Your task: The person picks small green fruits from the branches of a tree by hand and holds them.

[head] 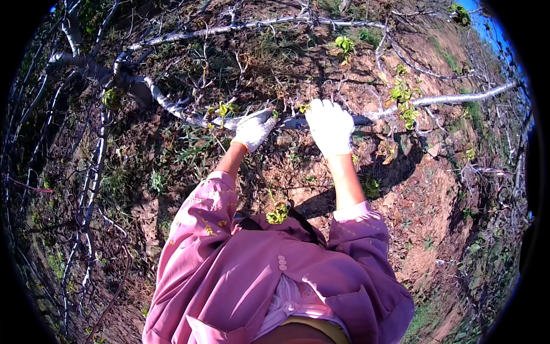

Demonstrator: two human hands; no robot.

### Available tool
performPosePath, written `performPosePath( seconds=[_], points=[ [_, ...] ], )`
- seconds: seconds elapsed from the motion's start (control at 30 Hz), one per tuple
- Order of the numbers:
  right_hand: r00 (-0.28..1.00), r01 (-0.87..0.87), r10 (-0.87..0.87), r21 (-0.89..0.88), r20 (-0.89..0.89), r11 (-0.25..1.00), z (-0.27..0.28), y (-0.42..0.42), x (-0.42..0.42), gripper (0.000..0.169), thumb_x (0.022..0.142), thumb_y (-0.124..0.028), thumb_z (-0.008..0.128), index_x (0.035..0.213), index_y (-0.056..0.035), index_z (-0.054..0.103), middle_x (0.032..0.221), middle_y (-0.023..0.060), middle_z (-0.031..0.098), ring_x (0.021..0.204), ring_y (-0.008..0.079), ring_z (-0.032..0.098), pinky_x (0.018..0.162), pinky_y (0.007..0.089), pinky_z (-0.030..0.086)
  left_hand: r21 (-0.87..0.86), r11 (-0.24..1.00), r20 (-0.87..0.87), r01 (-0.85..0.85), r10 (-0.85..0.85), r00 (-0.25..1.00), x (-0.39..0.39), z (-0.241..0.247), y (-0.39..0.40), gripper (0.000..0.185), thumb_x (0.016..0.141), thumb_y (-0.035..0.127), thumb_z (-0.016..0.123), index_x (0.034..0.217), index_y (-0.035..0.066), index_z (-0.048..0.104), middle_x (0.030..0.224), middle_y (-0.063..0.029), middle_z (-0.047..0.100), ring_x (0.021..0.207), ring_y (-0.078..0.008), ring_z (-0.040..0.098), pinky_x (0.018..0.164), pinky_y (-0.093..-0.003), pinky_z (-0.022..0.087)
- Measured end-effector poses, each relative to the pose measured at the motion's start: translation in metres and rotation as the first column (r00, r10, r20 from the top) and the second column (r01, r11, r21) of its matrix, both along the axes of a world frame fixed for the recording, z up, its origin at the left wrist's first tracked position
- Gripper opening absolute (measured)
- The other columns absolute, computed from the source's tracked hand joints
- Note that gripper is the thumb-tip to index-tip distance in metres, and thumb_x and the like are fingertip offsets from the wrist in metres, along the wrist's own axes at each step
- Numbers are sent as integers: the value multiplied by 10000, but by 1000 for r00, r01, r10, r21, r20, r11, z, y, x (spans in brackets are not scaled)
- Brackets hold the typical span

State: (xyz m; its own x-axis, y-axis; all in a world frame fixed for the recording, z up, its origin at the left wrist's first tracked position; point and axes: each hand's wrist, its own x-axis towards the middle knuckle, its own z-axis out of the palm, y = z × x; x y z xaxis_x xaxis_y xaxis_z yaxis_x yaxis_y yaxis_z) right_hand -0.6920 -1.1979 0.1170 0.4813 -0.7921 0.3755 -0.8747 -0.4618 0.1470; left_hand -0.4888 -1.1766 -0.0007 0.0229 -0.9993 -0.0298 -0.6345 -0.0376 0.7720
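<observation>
A pale, thick tree branch (296, 123) runs sideways in front of me, with green and yellowing leaf clusters on its twigs. My left hand (256, 128), in a white work glove, is wrapped over this branch, and a small green leaf (275, 114) shows at its fingertips. Just to the right is my right hand (330, 127), also gloved, its fingers curled at the branch. Beside those knuckles sits a small yellow-green leaf (304, 108); whether the fingers pinch anything is hidden. More leaves (223, 109) sprout left of my left hand.
Another pale branch (240, 26) arches across the far side, joining a forked trunk (101, 73) at left. Long thin branches (96, 172) hang down the left side. A leafy shoot (278, 213) rises close to my jacket (240, 275). Dry leaf litter covers the reddish soil (421, 215).
</observation>
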Motion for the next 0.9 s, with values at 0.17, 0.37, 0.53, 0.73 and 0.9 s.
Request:
performPosePath(
  seconds=[0.17, 0.37, 0.53, 0.73, 0.9],
  points=[
    [993, 1, -19, 152, 119, 988, 6, -3, 10, 310, 940, -362, 510, 804, -106, 620, 684, 122, 658, 626, 300, 654, 581, 418, 516, 24, 1000, 52, -6, 4, 999, 0, 0, 0, 639, 947, 501, 487, 1373, 25, 494, 1351, -174, 555, 1258, -279, 520, 1060, -320, 371],
    [572, -464, -318, 618, 756, 635, 3, 7, 19, 457, 971, -444, 505, 759, -66, 652, 655, 77, 664, 553, 158, 618, 511, 294, 479, 19, 1000, 9, 7, -7, 1000, -2, 5, 2, 611, 951, 456, 519, 1379, 22, 484, 1366, -162, 544, 1269, -271, 511, 1078, -316, 364],
    [688, -583, 127, 441, 715, 682, -8, 8, 69, 456, 937, -384, 588, 1186, -2, 583, 967, 173, 692, 725, 238, 671, 647, 341, 532, -140, 982, 420, 130, -60, 906, 7, -31, -2, 430, 916, 435, 496, 1203, 138, 618, 1120, -121, 668, 1017, -311, 616, 882, -393, 478],
    [672, -413, 37, 333, 740, 848, -31, -54, 114, 514, 882, -316, 643, 1279, -11, 528, 1250, 227, 591, 1150, 363, 578, 980, 397, 459, -66, 995, 41, 79, -76, 996, 1, 6, 2, 447, 944, 406, 471, 1229, 88, 601, 1161, -158, 649, 1048, -341, 608, 895, -401, 470],
    [646, -288, 1, 242, 764, 927, -64, -113, 147, 560, 894, -346, 597, 1342, -31, 480, 1300, 276, 532, 1163, 408, 558, 972, 441, 463, -23, 1000, 22, 4, -3, 1000, 3, -6, 2, 587, 950, 487, 471, 1328, 43, 540, 1294, -178, 589, 1222, -323, 533, 1056, -375, 374]
  ],
)
